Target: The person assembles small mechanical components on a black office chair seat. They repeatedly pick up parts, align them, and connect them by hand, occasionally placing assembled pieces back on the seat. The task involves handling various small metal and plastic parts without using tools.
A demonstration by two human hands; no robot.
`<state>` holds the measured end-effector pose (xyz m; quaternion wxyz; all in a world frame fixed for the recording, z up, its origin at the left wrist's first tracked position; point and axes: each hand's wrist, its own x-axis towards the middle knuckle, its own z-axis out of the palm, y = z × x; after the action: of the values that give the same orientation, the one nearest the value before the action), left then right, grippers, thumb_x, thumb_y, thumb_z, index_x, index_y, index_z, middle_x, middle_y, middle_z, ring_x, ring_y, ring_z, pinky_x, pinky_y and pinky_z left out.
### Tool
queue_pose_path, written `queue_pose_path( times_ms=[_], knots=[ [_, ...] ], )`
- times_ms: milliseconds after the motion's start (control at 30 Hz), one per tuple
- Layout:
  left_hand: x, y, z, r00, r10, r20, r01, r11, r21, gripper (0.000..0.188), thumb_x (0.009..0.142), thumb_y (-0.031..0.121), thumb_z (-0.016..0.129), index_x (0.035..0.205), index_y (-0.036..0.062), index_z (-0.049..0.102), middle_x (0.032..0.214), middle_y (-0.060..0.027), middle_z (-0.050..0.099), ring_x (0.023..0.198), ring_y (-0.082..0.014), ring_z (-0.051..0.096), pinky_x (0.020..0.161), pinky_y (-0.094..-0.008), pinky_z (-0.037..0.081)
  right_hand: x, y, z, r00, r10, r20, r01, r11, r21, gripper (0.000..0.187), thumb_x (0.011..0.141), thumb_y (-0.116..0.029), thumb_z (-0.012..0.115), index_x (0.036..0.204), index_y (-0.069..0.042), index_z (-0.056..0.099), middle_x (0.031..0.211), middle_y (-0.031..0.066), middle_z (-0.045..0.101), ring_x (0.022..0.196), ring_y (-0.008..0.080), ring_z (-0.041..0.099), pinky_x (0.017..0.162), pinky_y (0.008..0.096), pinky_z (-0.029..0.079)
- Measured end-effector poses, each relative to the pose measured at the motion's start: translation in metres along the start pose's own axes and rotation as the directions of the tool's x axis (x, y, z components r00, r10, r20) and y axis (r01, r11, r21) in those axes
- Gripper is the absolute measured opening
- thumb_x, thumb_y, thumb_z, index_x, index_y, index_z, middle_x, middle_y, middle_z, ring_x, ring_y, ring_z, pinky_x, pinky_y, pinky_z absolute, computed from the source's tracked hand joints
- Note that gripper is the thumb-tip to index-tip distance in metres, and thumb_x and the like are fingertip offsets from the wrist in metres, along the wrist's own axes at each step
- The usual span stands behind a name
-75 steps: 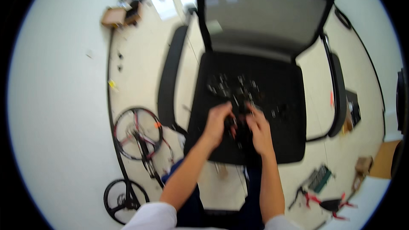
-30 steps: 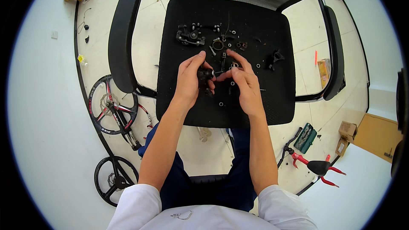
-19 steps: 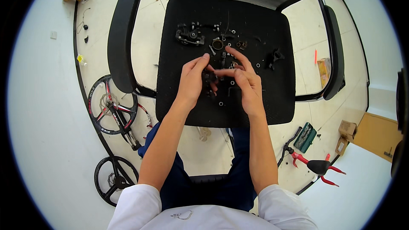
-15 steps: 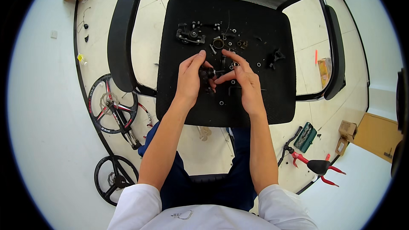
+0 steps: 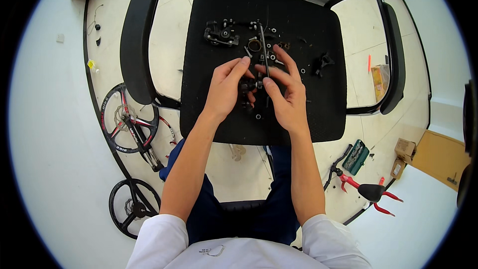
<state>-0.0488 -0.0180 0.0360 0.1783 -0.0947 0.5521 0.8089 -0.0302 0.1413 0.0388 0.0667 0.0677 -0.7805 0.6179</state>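
My left hand point(image 5: 223, 89) is closed around a small black bicycle part point(image 5: 246, 85), partly hidden by the fingers. Facing it, my right hand point(image 5: 289, 100) has a long dark hex key point(image 5: 263, 45) between thumb and fingers, its shaft pointing toward the chair back. The key's near end meets the black part between my hands. Both hands are above a black chair seat point(image 5: 214, 119). Beyond them lie a black brake caliper point(image 5: 221, 35), a ring-shaped part point(image 5: 255, 45) and several small bolts and washers. A black knob-like part point(image 5: 323, 63) lies on the right of the seat.
Armrests point(image 5: 139, 40) flank the seat. Spoked wheels point(image 5: 130, 117) lie on the floor at left. On the right are a green toolbox point(image 5: 355, 157), a red bike frame piece point(image 5: 352, 182) and cardboard boxes point(image 5: 404, 150). A washer point(image 5: 258, 117) lies near the seat's front.
The hex key now shows lengthwise, swung toward the chair back. My right fingers have shifted around it. My left hand keeps its hold on the black part.
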Motion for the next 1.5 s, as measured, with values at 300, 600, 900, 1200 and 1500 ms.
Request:
queue_pose_path(
  times_ms=[300,600,900,1200,1500],
  knots=[
    [0.004,-0.008,0.005,0.999,0.03,-0.044,-0.033,0.997,-0.076,0.035,0.101,0.03,0.053,0.081,0.0015,0.059,0.07,-0.0044,0.059,0.05,-0.0136,0.058,0.047,-0.0255,0.048,-0.002,0.002,-0.003,0.997,0.047,0.053,-0.052,0.993,0.107,0.017,0.082,0.006,0.064,0.098,0.001,0.069,0.104,0.0136,0.069,0.094,0.0203,0.068,0.078,0.0301,0.054],
    [0.002,-0.019,-0.009,0.983,0.161,-0.086,-0.147,0.978,0.148,0.037,0.101,0.027,0.056,0.076,0.0001,0.057,0.066,-0.0037,0.057,0.053,-0.0107,0.058,0.045,-0.0248,0.048,-0.004,0.001,0.002,0.974,0.19,0.124,-0.198,0.979,0.055,0.013,0.082,-0.004,0.074,0.093,0.003,0.071,0.081,0.0078,0.07,0.075,0.0117,0.067,0.067,0.0246,0.052],
    [0.0,-0.022,-0.017,0.985,0.156,-0.07,-0.141,0.973,0.182,0.037,0.101,0.031,0.055,0.079,0.0012,0.058,0.067,-0.0051,0.058,0.053,-0.0143,0.061,0.047,-0.0268,0.049,-0.003,-0.005,0.005,0.993,-0.046,0.109,0.047,0.999,-0.007,0.015,0.074,0.013,0.061,0.081,0.003,0.07,0.088,0.0127,0.071,0.083,0.0201,0.069,0.075,0.0279,0.053],
    [0.013,-0.019,-0.016,0.969,0.19,-0.16,-0.162,0.972,0.172,0.031,0.094,0.021,0.065,0.068,0.0068,0.055,0.066,0.0052,0.048,0.066,-0.0028,0.042,0.057,-0.023,0.035,0.003,0.011,0.0,0.901,0.352,0.252,-0.427,0.82,0.382,0.017,0.091,-0.001,0.063,0.107,0.004,0.066,0.096,0.0085,0.07,0.087,0.0141,0.069,0.077,0.028,0.056],
    [-0.005,0.008,-0.004,0.998,-0.007,0.062,0.013,0.994,-0.106,0.026,0.095,0.024,0.061,0.078,0.0048,0.055,0.066,-0.0083,0.06,0.049,-0.0161,0.06,0.043,-0.0278,0.049,0.005,0.008,-0.004,0.993,-0.015,-0.115,0.004,0.995,-0.099,0.029,0.076,-0.012,0.08,0.1,-0.001,0.069,0.109,0.0098,0.068,0.104,0.0208,0.065,0.091,0.0335,0.051]
  ],
)
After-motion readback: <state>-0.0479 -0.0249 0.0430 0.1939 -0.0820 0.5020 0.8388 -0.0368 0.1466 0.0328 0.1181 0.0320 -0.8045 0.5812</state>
